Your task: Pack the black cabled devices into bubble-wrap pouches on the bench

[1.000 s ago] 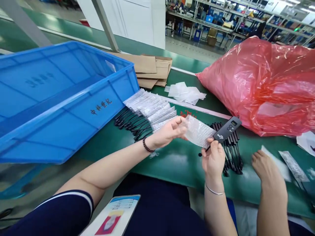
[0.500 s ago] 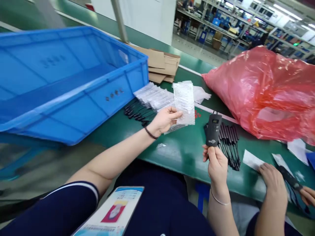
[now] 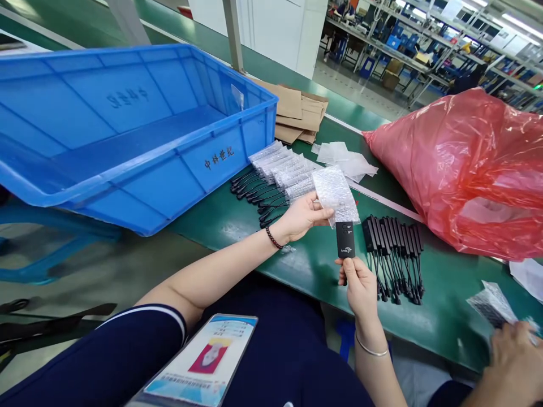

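Note:
My left hand [image 3: 302, 217] pinches a clear bubble-wrap bag [image 3: 335, 193] by its lower edge. My right hand [image 3: 357, 282] grips the bottom of a small black device [image 3: 345, 240] with a white logo, whose upper end sits inside the mouth of the bag. Both hands hover above the green work surface [image 3: 314, 268]. A row of black devices with cords [image 3: 394, 251] lies just right of my right hand. A row of bagged devices [image 3: 282, 172] with black cords sticking out lies behind my left hand.
A large blue crate [image 3: 127, 124] stands at the left. A big red plastic bag [image 3: 470, 169] fills the right. Flat cardboard [image 3: 297, 113] and loose clear bags [image 3: 345, 161] lie behind. Another person's hand [image 3: 515, 364] holds a bagged piece [image 3: 492, 305] at lower right.
The black device, held apart from the bag before, now has its top inside the bag's mouth. My hands came together. The other person's hand moved to the lower right.

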The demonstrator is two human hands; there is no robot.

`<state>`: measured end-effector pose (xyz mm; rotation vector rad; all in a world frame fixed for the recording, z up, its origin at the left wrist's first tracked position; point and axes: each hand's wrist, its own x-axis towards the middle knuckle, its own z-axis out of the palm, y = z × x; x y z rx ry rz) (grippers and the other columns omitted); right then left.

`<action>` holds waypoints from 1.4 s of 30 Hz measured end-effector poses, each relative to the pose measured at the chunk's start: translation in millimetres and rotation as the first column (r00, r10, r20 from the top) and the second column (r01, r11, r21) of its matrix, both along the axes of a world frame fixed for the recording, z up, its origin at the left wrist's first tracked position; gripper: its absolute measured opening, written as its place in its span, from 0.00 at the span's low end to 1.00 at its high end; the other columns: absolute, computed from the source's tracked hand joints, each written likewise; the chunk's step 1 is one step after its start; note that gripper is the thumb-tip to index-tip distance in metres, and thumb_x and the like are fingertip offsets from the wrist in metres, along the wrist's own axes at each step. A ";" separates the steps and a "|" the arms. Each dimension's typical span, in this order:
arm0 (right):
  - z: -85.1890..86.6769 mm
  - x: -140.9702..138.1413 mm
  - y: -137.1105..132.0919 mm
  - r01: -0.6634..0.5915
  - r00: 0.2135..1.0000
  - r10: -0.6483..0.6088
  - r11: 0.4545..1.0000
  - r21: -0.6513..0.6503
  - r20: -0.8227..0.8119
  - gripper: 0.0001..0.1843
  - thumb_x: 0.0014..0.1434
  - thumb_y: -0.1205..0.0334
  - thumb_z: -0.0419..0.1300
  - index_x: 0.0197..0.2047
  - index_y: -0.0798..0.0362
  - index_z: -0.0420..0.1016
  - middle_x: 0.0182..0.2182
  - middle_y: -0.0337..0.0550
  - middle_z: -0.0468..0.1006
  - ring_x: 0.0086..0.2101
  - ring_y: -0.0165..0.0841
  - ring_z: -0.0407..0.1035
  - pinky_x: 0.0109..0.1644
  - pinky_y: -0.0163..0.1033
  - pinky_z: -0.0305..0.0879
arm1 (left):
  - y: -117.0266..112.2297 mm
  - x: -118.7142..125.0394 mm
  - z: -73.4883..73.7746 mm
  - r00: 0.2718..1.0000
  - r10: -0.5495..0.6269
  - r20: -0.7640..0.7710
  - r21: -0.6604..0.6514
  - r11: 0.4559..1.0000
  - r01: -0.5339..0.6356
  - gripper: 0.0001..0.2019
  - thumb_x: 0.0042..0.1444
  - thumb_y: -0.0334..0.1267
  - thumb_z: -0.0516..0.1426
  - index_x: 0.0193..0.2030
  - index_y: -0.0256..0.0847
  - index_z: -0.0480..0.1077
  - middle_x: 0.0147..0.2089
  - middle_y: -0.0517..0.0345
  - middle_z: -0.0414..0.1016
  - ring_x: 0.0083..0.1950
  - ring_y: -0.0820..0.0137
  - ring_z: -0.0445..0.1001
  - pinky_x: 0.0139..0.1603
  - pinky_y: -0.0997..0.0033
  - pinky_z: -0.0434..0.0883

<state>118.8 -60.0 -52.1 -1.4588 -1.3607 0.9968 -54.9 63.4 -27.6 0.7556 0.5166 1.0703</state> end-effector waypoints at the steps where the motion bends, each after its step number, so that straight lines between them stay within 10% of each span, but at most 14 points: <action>1: -0.3 -0.7 0.2 0.003 1.000 -0.003 1.000 -0.012 0.000 0.18 0.63 0.50 0.53 0.30 0.55 0.73 0.24 0.36 0.65 0.21 0.24 0.62 0.24 0.32 0.60 | -0.5 -1.1 -0.5 1.000 -0.013 -0.027 0.033 0.999 0.014 0.25 0.42 0.32 0.68 0.47 0.36 0.65 0.40 0.53 0.76 0.38 0.68 0.76 0.40 0.67 0.73; 9: 3.6 -8.2 9.1 0.157 0.974 -0.163 0.986 0.048 0.160 0.21 0.63 0.47 0.52 0.31 0.55 0.73 0.19 0.35 0.65 0.19 0.26 0.62 0.25 0.33 0.60 | -16.6 4.9 -9.3 0.939 -0.214 -0.269 0.127 0.959 0.255 0.20 0.40 0.32 0.68 0.39 0.33 0.67 0.29 0.57 0.73 0.30 0.72 0.72 0.32 0.72 0.72; 13: 1.6 -9.8 7.3 0.070 0.950 -0.079 0.997 0.043 0.302 0.19 0.64 0.50 0.51 0.31 0.54 0.74 0.22 0.39 0.72 0.25 0.30 0.68 0.31 0.35 0.63 | -14.2 -1.8 -11.7 0.940 -0.071 -0.335 0.169 0.977 0.134 0.15 0.47 0.36 0.64 0.40 0.34 0.67 0.29 0.57 0.72 0.28 0.74 0.71 0.30 0.73 0.70; 17: -3.7 -17.5 4.0 0.022 0.932 -0.040 0.998 0.055 0.359 0.20 0.65 0.52 0.50 0.28 0.53 0.72 0.20 0.38 0.70 0.24 0.29 0.66 0.31 0.35 0.61 | -12.0 -11.9 -9.9 0.832 -0.161 -0.532 0.170 0.942 0.291 0.10 0.47 0.35 0.62 0.35 0.36 0.66 0.25 0.61 0.69 0.25 0.74 0.69 0.27 0.75 0.67; 24: -2.1 -26.7 3.7 -0.092 0.992 0.099 0.992 -0.083 0.083 0.17 0.63 0.50 0.53 0.32 0.54 0.73 0.24 0.39 0.71 0.23 0.26 0.63 0.28 0.32 0.59 | -13.6 -13.6 6.0 0.835 -0.066 -0.546 0.159 0.971 0.180 0.11 0.50 0.35 0.60 0.39 0.37 0.65 0.26 0.61 0.69 0.27 0.72 0.70 0.30 0.73 0.69; 28: -1.5 -29.7 7.5 -0.053 0.998 0.054 0.996 -0.070 0.019 0.19 0.63 0.50 0.52 0.29 0.54 0.71 0.19 0.34 0.62 0.21 0.25 0.57 0.25 0.31 0.55 | -17.2 -8.2 5.2 0.764 -0.140 -0.630 0.169 0.935 0.311 0.08 0.49 0.32 0.60 0.34 0.37 0.65 0.26 0.58 0.70 0.28 0.68 0.72 0.28 0.72 0.67; 37: 5.6 -27.1 10.2 -0.169 0.981 0.151 0.974 -0.148 -0.124 0.16 0.60 0.49 0.56 0.41 0.53 0.73 0.25 0.39 0.73 0.24 0.26 0.65 0.27 0.32 0.63 | 66.8 -51.1 69.8 0.699 -0.215 -0.682 0.054 0.939 0.340 0.08 0.43 0.19 0.56 0.28 0.32 0.73 0.23 0.60 0.66 0.25 0.74 0.68 0.30 0.74 0.64; 42: -1.8 -16.6 14.4 -0.072 0.993 0.054 0.981 -0.182 -0.105 0.16 0.59 0.48 0.57 0.38 0.54 0.73 0.23 0.38 0.72 0.22 0.26 0.64 0.25 0.32 0.62 | 78.4 -42.9 27.5 0.428 -0.256 -0.867 0.082 0.773 0.629 0.10 0.36 0.22 0.60 0.27 0.38 0.74 0.19 0.62 0.64 0.26 0.69 0.67 0.33 0.70 0.65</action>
